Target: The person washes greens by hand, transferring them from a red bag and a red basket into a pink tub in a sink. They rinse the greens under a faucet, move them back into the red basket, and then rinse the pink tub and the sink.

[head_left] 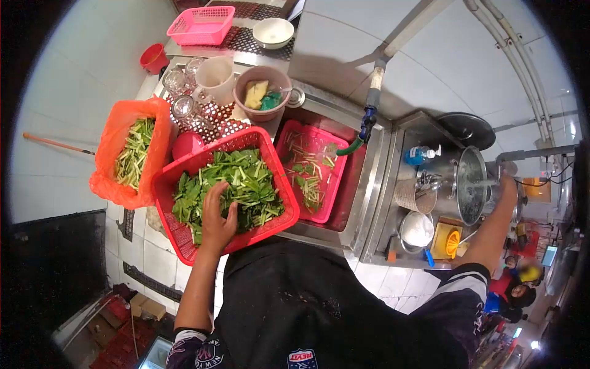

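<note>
Left hand (216, 216) spread flat, fingers open, pressed down on the chopped leafy greens (236, 184) inside a red basket (279, 212); clasping nothing, only resting on the leaves near the basket's near rim. Right hand (507, 184) stretched far out to the right, at the rim of a steel pot (470, 184) full of water; grip there impossible to judge, hand too small and half hidden by the pot's edge.

Red basket perched on the left edge of the steel sink (359, 209), tilted a little toward the body. Just left of it, touching, an orange bag (107, 178) holding pale green stems (132, 154). Right of it, down in the sink, a pink basket (332, 184) with a few scattered stems and leaves. Above that, a tap with a green hose end (362, 132).

Farther off, a brown bowl (261, 92), a white jug (215, 79), upturned glasses (178, 92), a pink tray (201, 24) and a white bowl (273, 32). Right of the sink, near the pot, a blue soap bottle (421, 154), a wicker holder (415, 195) and a yellow juicer (448, 241).
</note>
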The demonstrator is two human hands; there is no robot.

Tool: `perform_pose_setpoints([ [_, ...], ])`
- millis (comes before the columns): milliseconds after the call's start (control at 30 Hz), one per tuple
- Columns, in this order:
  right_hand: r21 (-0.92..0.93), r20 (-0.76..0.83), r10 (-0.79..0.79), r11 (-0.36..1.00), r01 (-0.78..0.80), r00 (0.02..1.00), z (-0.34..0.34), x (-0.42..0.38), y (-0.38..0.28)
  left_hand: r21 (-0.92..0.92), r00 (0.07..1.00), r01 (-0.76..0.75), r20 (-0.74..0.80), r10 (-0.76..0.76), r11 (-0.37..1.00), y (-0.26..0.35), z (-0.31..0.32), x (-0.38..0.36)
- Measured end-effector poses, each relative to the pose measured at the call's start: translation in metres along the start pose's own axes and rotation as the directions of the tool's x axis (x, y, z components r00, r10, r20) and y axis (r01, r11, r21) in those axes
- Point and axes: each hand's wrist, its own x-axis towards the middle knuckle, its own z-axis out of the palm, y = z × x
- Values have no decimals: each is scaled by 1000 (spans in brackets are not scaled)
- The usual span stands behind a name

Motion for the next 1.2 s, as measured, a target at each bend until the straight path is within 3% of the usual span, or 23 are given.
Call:
perform_pose_setpoints([
  [33,-6,8,5,1000,-5,1000,3,13,7,-1,1000,1,11,-1,1000,-2,-1,1],
  [100,-41,119,-150,987,156,981,10,36,11,-1,1000,7,10,-7,1000,-3,-2,4],
  [167,190,179,-70,981,36,981,-4,16,-8,-10,1000,20,24,-20,1000,-2,-1,6],
  [200,416,253,12,901,-120,968,-11,4,-20,-12,1000,20,21,-20,1000,-3,1,6],
  [267,744,434,85,527,-410,897,-23,-17,-40,-8,999,7,41,-7,1000,-2,3,8],
  [367,795,607,-38,34,-606,794,-46,-54,-81,-5,997,12,81,-11,1000,5,7,9],
  [433,939,344,141,-43,-342,928,-73,-154,-152,5,999,5,52,-5,1000,9,11,9],
  [467,966,258,97,-44,-255,961,-61,-199,-185,8,998,7,57,-7,1000,10,14,10],
  [500,919,363,-90,-130,-373,927,-23,-228,-210,16,997,19,79,-21,1000,12,13,12],
  [533,884,380,-268,-178,-433,886,-2,-289,-256,27,993,33,110,-36,999,14,13,12],
  [600,795,373,-597,-190,-576,711,38,-410,-347,49,989,33,144,-40,998,23,14,19],
  [633,271,428,-874,-116,-956,228,92,-423,-380,59,986,28,165,-38,998,28,16,23],
  [700,34,634,-755,-186,-982,165,140,-471,-435,81,982,3,189,-18,997,37,24,32],
  [767,53,699,-696,-177,-983,163,129,-478,-456,103,972,-74,231,48,992,52,29,46],
  [833,257,563,-795,-89,-962,224,112,-468,-459,94,961,-121,259,94,988,67,35,61],
  [867,250,574,-781,-120,-961,247,91,-459,-455,81,952,-173,271,145,982,75,41,70],
  [933,772,465,-734,61,-633,496,55,-429,-442,15,935,-250,262,238,968,97,55,91],
  [967,769,473,-720,57,-637,507,57,-414,-434,-32,929,-285,237,284,958,103,61,100],
  [1033,933,216,-780,-12,-360,587,67,-384,-434,-61,891,-385,234,389,921,130,69,121],
  [1067,932,215,-781,-16,-363,586,73,-378,-435,-91,871,-427,225,436,900,140,77,134],
  [1133,733,436,-702,-87,-675,564,93,-374,-442,-133,820,-494,255,512,859,168,94,160],
  [1167,728,434,-710,-85,-680,554,117,-372,-451,-146,789,-522,292,540,841,184,102,174],
  [1200,963,260,-733,247,-111,628,154,-375,-466,-132,793,-517,298,531,846,189,107,189],
])
